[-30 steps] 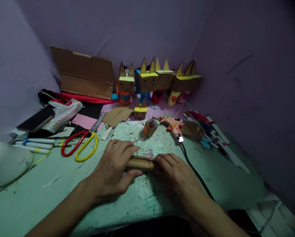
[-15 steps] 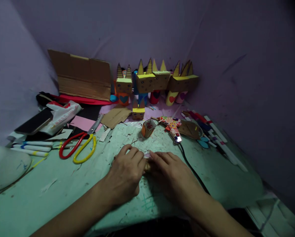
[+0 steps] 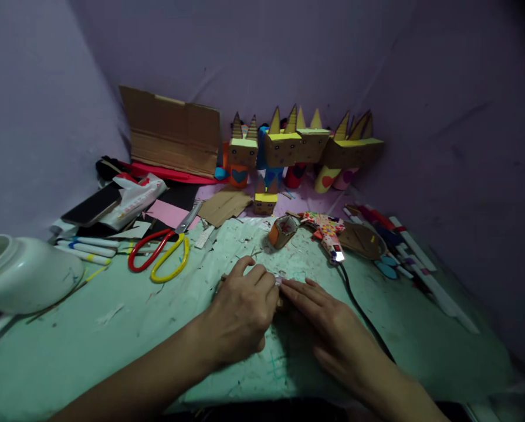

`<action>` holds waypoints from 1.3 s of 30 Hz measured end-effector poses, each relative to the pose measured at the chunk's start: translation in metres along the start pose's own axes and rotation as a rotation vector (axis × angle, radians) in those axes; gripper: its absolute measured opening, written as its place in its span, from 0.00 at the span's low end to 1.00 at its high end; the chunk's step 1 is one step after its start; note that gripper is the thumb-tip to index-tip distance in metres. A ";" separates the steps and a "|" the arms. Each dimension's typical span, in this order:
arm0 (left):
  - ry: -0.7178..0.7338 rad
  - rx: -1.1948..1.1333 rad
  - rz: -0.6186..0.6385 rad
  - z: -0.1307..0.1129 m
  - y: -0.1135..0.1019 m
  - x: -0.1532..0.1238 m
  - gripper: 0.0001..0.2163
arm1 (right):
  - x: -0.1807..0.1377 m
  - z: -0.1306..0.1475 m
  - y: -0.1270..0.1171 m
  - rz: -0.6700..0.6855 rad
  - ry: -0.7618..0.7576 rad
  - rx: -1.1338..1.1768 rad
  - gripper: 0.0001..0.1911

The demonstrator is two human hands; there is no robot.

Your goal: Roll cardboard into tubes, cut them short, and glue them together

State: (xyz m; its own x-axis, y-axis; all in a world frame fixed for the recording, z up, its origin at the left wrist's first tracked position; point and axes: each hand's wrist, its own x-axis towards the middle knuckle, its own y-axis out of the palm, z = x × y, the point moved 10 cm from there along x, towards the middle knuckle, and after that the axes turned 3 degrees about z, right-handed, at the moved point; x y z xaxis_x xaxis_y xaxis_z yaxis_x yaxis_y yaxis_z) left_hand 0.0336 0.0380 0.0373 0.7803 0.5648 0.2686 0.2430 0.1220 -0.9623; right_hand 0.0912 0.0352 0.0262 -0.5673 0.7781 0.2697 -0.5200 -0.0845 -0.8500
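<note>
My left hand [image 3: 243,310] and my right hand [image 3: 328,319] lie side by side on the green mat [image 3: 112,328], fingers curled and pressed down on a rolled cardboard tube [image 3: 280,302]. The hands cover the tube almost fully; only a sliver shows between them. Just beyond the hands stand a small orange cardboard cup [image 3: 282,231] and a patterned glue gun [image 3: 327,230] with a black cord [image 3: 359,308] running past my right wrist.
Red and yellow scissors [image 3: 161,252] lie at the left, beside markers [image 3: 88,246], a phone [image 3: 92,204] and a white jar [image 3: 22,272]. Cardboard animal figures [image 3: 288,146] and a cardboard sheet [image 3: 172,130] line the back wall. More markers [image 3: 414,255] lie at the right.
My hands have slid together over the tube, which showed between them a second ago and is now almost hidden. The view has shifted slightly so everything sits further right.
</note>
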 end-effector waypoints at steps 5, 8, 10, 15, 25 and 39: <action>-0.005 -0.015 0.013 0.001 0.000 0.000 0.07 | -0.020 -0.016 -0.061 -0.465 0.201 0.245 0.11; -0.001 -0.021 -0.001 0.002 -0.002 0.000 0.08 | -0.027 -0.014 -0.080 -0.587 0.210 0.161 0.13; -0.001 -0.021 -0.004 0.002 -0.003 -0.001 0.08 | -0.021 -0.006 -0.079 -0.566 0.146 0.007 0.06; 0.001 -0.005 0.013 -0.002 0.001 -0.001 0.08 | 0.008 0.003 -0.011 -0.111 0.035 -0.367 0.25; -0.265 -0.422 -0.285 0.077 -0.053 -0.042 0.15 | 0.000 0.005 0.023 -0.083 -0.025 -0.538 0.19; -0.191 -0.172 0.092 0.051 0.008 -0.043 0.21 | -0.001 0.002 0.023 -0.108 -0.042 -0.496 0.20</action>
State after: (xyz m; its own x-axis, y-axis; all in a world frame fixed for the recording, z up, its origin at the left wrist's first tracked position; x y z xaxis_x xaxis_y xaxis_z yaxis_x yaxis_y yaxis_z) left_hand -0.0271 0.0563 0.0156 0.6845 0.7131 0.1517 0.2828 -0.0680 -0.9568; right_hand 0.0781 0.0312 0.0077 -0.5574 0.7398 0.3769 -0.2168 0.3086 -0.9262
